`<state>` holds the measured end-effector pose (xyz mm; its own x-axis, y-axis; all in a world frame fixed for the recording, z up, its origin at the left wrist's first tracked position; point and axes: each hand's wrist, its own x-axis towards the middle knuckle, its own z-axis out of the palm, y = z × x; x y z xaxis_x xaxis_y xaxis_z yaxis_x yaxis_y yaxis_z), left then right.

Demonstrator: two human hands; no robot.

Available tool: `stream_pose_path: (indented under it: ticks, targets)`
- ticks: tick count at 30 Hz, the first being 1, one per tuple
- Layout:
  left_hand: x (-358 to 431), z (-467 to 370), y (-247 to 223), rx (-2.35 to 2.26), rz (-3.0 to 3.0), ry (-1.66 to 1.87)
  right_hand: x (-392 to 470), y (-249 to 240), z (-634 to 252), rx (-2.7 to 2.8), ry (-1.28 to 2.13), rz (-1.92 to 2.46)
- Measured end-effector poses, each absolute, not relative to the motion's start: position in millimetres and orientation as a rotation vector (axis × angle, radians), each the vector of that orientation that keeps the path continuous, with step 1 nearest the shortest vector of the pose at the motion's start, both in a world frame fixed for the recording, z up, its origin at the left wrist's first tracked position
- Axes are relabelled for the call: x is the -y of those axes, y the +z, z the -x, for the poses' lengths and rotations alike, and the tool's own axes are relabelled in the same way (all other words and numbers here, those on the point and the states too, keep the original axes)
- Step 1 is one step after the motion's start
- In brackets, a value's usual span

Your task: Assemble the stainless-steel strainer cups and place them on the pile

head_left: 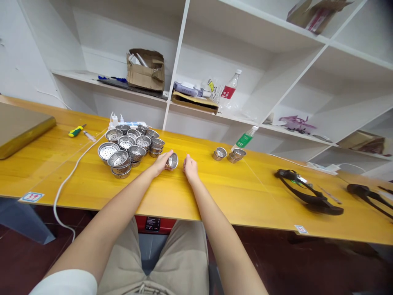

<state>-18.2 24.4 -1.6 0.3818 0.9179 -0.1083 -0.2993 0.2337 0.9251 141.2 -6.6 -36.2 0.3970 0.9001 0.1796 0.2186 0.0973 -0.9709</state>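
Note:
My left hand (161, 163) is closed around a small perforated metal strainer cup (173, 161), tilted with its mouth toward the right. Just across a narrow gap, my right hand (190, 168) is held with curled fingers and raised thumb; whatever may be in them is hidden. Left of my hands stands a cluster of strainer cups (119, 159), many of them stacked. Over to the right are a smaller stack of strainer cups (220, 154) and, beside it, another stack of cups (237, 155).
Behind the right stacks a green-labelled bottle (245, 140) leans. A power strip (135, 124) lies behind the cluster, its white cable (75, 167) running over the table edge. A screwdriver (76, 130) is at left; black headset-like gear (307, 194) at right. White shelves (211, 53) rise behind.

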Motion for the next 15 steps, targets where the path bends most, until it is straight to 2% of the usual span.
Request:
stream_pose_path:
  ticks: [8, 15]
  targets:
    - [-25.5, 18.4, -2.5, -0.820, -0.951, 0.914, 7.5, -41.1, -140.4, 1.190, 0.728, 1.459]
    - [-28.9, 20.5, -6.0, -0.860, -0.977, 0.930, 9.2, -42.9, -144.0, 1.358, 0.565, 1.519]
